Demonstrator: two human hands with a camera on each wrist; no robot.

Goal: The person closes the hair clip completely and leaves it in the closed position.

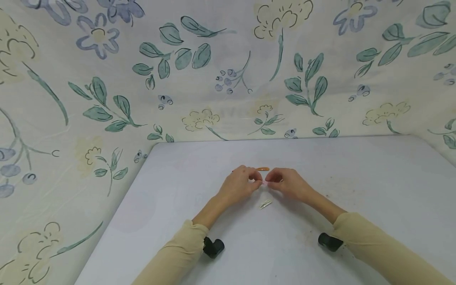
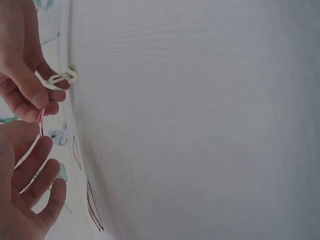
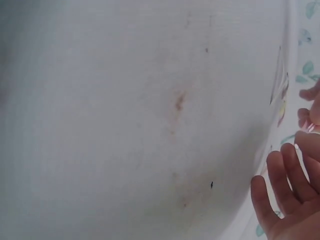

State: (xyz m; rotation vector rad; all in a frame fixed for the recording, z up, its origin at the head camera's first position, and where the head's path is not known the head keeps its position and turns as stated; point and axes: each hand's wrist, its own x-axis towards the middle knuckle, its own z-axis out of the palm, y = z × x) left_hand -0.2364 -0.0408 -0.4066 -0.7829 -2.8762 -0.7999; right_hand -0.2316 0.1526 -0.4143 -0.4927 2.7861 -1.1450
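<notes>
Both hands meet over the white table in the head view. Thumb and fingers of the left hand (image 1: pixel 241 183) pinch one end of a thin pink loop (image 2: pixel 41 123), like a small elastic band. The right hand (image 1: pixel 289 184) pinches its other end, so the strands span the short gap between the fingertips. In the left wrist view the lower hand's other fingers (image 2: pixel 56 197) spread loosely away from the band. A small cream slotted piece (image 1: pixel 265 204), like a clip, lies on the table just this side of the hands.
An orange-brown loop (image 1: pixel 263 169) lies behind the left hand, partly hidden by it. Thin brown loops (image 2: pixel 93 207) show near the table's edge in the left wrist view. The table (image 1: pixel 384 178) has small brownish marks, and floral cloth (image 1: pixel 228 79) hangs behind.
</notes>
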